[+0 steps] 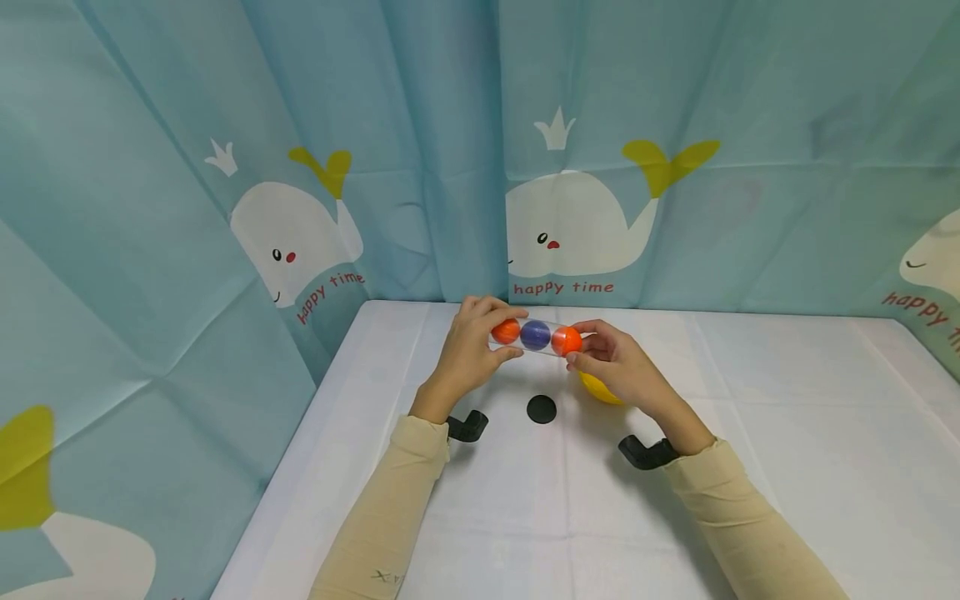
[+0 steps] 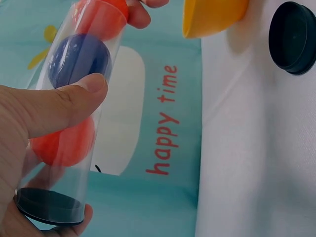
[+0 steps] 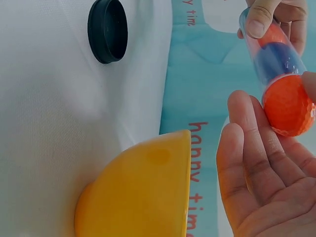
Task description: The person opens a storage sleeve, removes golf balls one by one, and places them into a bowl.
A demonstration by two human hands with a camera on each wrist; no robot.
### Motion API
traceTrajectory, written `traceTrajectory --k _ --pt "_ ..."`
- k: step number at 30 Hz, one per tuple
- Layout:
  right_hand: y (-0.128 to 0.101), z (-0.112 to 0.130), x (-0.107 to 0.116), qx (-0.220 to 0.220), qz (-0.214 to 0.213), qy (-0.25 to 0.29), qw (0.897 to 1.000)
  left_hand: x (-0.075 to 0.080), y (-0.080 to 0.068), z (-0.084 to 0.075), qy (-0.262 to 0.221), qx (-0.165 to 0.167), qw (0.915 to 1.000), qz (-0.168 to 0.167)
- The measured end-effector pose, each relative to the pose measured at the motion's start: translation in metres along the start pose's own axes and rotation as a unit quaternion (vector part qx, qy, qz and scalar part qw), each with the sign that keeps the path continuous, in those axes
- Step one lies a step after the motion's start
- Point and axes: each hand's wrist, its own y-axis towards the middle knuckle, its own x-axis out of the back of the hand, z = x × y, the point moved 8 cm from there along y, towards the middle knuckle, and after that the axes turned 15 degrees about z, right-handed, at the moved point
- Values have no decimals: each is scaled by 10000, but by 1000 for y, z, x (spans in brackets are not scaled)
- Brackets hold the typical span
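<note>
I'm seeing left hand gripping clear ball tube — horizontal | right hand pinching orange golf ball at its mouth | black cap lying on worktop

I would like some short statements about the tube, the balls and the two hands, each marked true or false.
1. The left hand grips the clear tube. True.
2. The tube holds three balls in the order orange, blue, orange. True.
3. A black cap closes the tube end next to the right hand. False: that end is open, with the orange ball partly out; the loose black cap lies on the white table.
4. The yellow bowl stands inside the tube. False: it stands on the table, under the right hand.
5. The tube is held roughly level above the table. True.
</note>
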Motion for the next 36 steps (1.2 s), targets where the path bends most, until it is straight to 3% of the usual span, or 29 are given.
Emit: traceTrajectory --k 11,21,29,36 --pt "-3 -3 7 -272 -206 -287 9990 2 -1 1 -77 -6 10000 -48" --pt "-11 -3 26 -247 -457 -515 9973 2 -1 4 -147 42 9999 -80" --pt "-16 -5 39 -273 -411 -788 9957 3 -1 6 -348 100 9993 -76" --pt "-20 -7 48 -121 -575 -1254 9904 4 -1 8 -356 185 9992 -59"
